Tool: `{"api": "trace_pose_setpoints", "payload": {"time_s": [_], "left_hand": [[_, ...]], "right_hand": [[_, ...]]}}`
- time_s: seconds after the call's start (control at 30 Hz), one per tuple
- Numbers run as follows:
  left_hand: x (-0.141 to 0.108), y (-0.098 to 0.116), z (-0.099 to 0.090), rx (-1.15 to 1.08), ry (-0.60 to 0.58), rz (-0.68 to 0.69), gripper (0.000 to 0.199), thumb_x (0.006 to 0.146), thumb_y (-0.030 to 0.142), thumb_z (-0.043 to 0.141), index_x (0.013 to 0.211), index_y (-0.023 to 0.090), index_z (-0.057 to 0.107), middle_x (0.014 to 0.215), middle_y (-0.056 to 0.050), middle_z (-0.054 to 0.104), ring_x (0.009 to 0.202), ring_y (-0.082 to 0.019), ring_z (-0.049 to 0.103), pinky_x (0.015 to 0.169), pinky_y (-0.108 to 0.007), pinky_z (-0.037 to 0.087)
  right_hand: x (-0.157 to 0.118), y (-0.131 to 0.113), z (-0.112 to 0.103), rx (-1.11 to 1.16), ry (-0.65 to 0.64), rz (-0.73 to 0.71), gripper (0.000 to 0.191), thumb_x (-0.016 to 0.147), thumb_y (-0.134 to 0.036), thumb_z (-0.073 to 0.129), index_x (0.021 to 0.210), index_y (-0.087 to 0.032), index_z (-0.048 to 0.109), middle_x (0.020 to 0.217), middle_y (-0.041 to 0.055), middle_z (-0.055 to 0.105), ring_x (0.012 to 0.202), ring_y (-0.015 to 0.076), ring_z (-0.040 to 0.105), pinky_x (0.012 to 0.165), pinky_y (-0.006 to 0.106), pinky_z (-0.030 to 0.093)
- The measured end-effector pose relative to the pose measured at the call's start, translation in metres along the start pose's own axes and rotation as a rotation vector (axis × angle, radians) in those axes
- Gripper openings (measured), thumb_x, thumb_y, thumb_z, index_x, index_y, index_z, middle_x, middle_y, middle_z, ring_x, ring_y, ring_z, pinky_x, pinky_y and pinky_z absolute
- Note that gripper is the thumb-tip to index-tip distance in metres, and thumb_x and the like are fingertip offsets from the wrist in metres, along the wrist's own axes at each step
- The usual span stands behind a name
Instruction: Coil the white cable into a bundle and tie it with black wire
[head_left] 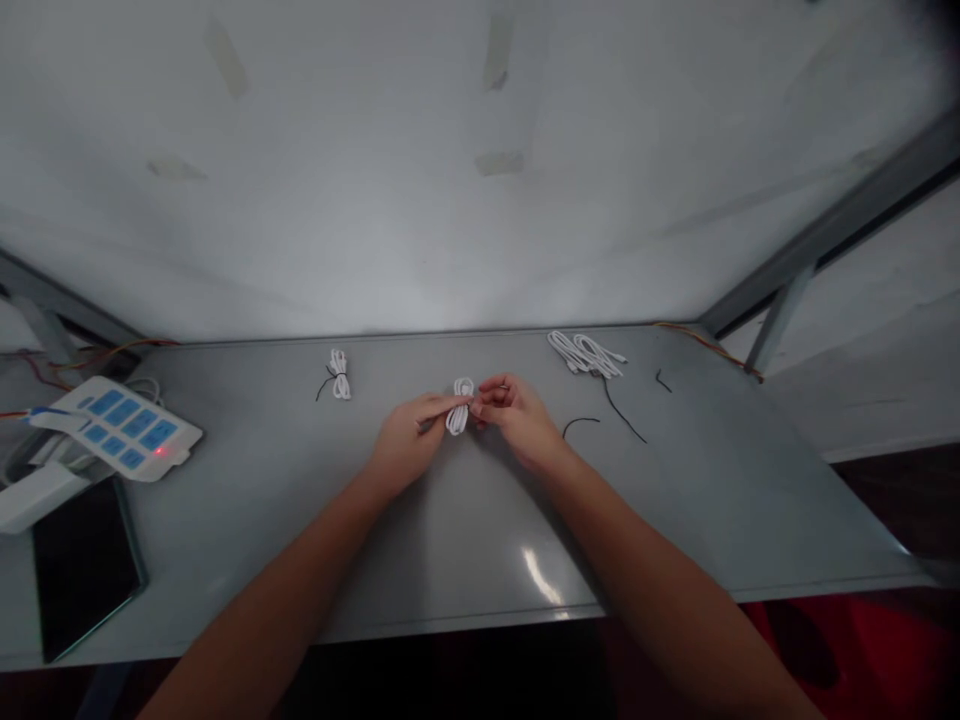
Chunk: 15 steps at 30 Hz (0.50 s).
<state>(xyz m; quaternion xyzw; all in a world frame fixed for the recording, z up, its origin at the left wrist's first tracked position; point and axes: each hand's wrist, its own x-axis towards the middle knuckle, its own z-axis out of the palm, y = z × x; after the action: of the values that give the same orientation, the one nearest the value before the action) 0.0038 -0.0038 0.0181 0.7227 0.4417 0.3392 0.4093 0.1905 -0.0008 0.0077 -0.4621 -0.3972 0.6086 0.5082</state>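
Observation:
Near the middle of the grey table (480, 530), a folded white cable (457, 415) is bundled between my hands. My left hand (411, 440) grips the bundle from the left, its fingers laid across the bundle's middle. At the bundle's right side, my right hand (517, 415) has thumb and forefinger pinched together; what they pinch is too small to make out. Further left lies another white cable bundle (340, 375), with a black twist tie (324, 386) around its middle. Loose white cables (585, 354) lie at the back right.
Several black ties lie right of my right hand, one long tie (624, 410) among them. At the left are a white power strip (124, 430) with blue sockets and a dark tablet (86, 565). A wall (420, 200) rises behind; metal frame posts (780, 320) flank the table.

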Motion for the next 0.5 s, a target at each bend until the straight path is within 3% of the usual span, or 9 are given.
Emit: {"api": "trace_pose_setpoints", "payload": {"time_s": [0.1, 0.23, 0.33, 0.5], "left_hand": [[0.002, 0.0, -0.001, -0.13, -0.005, -0.074, 0.035, 0.1, 0.035, 0.047, 0.11, 0.025, 0.078, 0.103, -0.005, 0.073, 0.097, -0.02, 0.065, 0.09, -0.034, 0.048], [0.006, -0.005, 0.003, -0.274, 0.063, -0.239, 0.029, 0.085, 0.048, 0.071, 0.095, 0.02, 0.075, 0.094, -0.005, 0.075, 0.09, -0.022, 0.068, 0.085, -0.036, 0.052], [0.01, -0.011, 0.008, -0.347, 0.138, -0.25, 0.034, 0.073, 0.044, 0.083, 0.087, 0.019, 0.063, 0.086, -0.003, 0.072, 0.081, -0.019, 0.068, 0.078, -0.034, 0.053], [0.012, -0.011, 0.012, -0.433, 0.185, -0.207, 0.04, 0.073, 0.029, 0.083, 0.093, 0.022, 0.049, 0.09, -0.001, 0.071, 0.082, -0.017, 0.068, 0.08, -0.033, 0.054]], "right_hand": [[0.002, 0.001, -0.001, 0.02, 0.0, 0.029, 0.041, 0.058, -0.024, 0.083, 0.088, -0.023, 0.056, 0.066, -0.004, 0.065, 0.059, 0.0146, 0.06, 0.06, 0.031, 0.049], [0.005, 0.006, -0.001, 0.021, -0.024, 0.047, 0.042, 0.057, -0.022, 0.083, 0.089, -0.024, 0.055, 0.066, -0.0038, 0.066, 0.058, 0.0152, 0.06, 0.06, 0.032, 0.049], [0.007, 0.008, 0.0, 0.015, -0.018, 0.061, 0.043, 0.057, -0.021, 0.083, 0.09, -0.023, 0.054, 0.067, -0.0034, 0.065, 0.059, 0.0152, 0.061, 0.06, 0.032, 0.049], [0.012, 0.012, -0.002, 0.031, -0.004, 0.086, 0.042, 0.058, -0.022, 0.082, 0.09, -0.022, 0.054, 0.069, -0.002, 0.065, 0.061, 0.0159, 0.062, 0.059, 0.032, 0.051]]}}
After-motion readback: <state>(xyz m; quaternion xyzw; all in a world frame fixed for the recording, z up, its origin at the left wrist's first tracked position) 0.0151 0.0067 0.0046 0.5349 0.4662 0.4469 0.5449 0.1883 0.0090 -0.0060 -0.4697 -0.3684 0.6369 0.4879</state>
